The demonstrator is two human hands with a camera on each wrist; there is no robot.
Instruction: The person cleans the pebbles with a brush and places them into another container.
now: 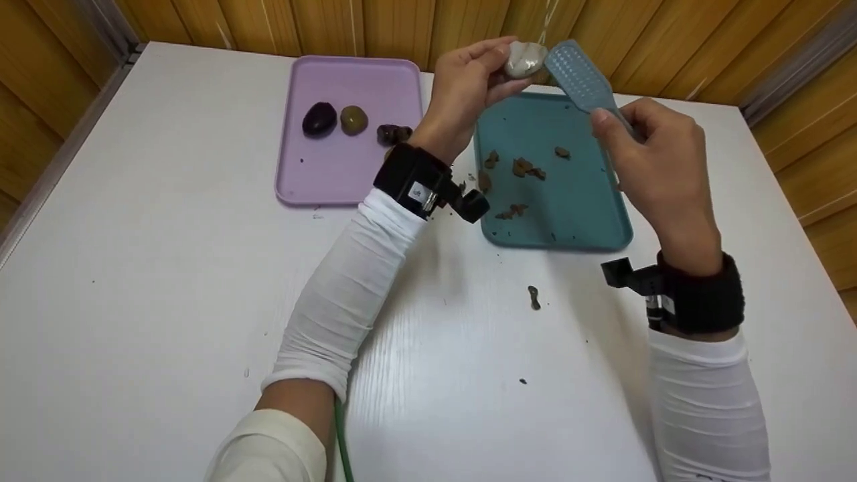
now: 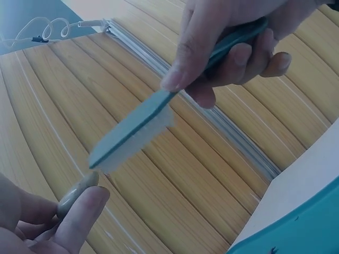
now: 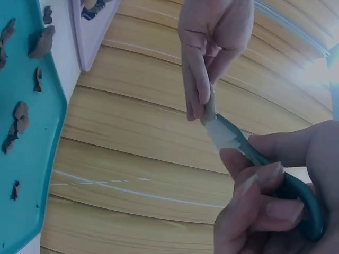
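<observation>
Left hand (image 1: 469, 84) pinches a pale grey stone (image 1: 525, 59) at the fingertips, raised above the far edge of the teal tray (image 1: 576, 221), probably so loosened dirt drops in. Right hand (image 1: 659, 164) grips the blue brush (image 1: 581, 79) by its handle, bristle tip touching the stone. Brown crumbs (image 1: 522, 167) litter the tray. Three darker stones (image 1: 353, 120) sit on the lilac tray (image 1: 301, 187) on the worktop (image 1: 167, 301). Left wrist view alone shows the white bristles (image 2: 135, 145) side-on; right wrist view shows the stone edge-on.
</observation>
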